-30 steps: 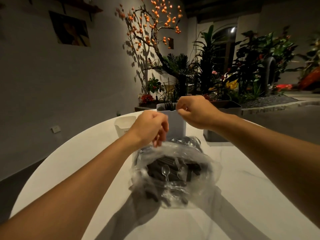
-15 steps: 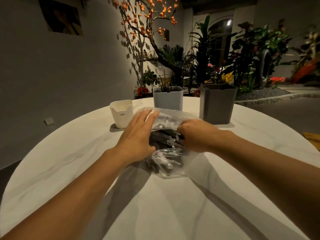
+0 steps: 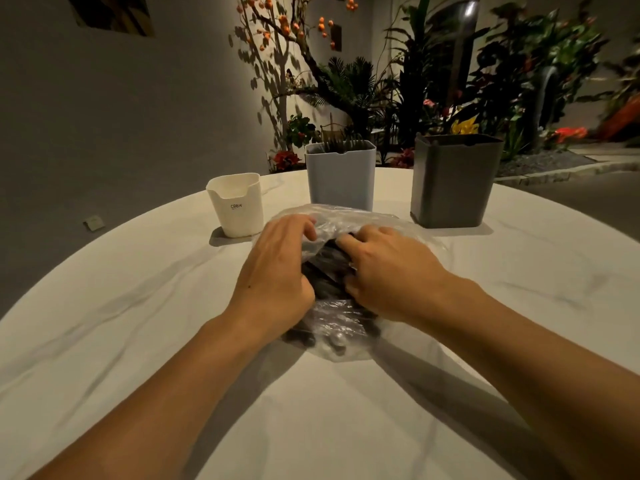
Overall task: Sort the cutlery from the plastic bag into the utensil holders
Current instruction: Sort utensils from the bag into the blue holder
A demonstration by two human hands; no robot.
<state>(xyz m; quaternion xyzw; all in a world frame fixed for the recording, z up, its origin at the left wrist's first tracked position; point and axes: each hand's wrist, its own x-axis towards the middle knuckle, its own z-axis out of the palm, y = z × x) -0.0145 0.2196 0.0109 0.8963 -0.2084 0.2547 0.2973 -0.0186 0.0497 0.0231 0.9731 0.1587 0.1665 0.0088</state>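
A clear plastic bag (image 3: 341, 323) of dark cutlery (image 3: 323, 271) lies flat on the white round table (image 3: 138, 306), in the middle. My left hand (image 3: 277, 268) lies on the bag's left side with its fingers curled into the plastic. My right hand (image 3: 388, 271) covers the bag's right side, fingers bent into the film at the opening. Behind the bag stand three holders: a small white one (image 3: 237, 204) at the left, a light blue-grey one (image 3: 341, 176) in the middle, a dark grey one (image 3: 453, 181) at the right.
The table's far edge runs just behind the holders. Beyond it are potted plants (image 3: 485, 81) and a bare tree with orange fruit (image 3: 277, 29) against a grey wall. Bare tabletop lies on both sides of my forearms.
The bag came down from the air onto the table. My left hand's fingers went from flat on the bag to curled into it, and both hands closed in at the bag's middle.
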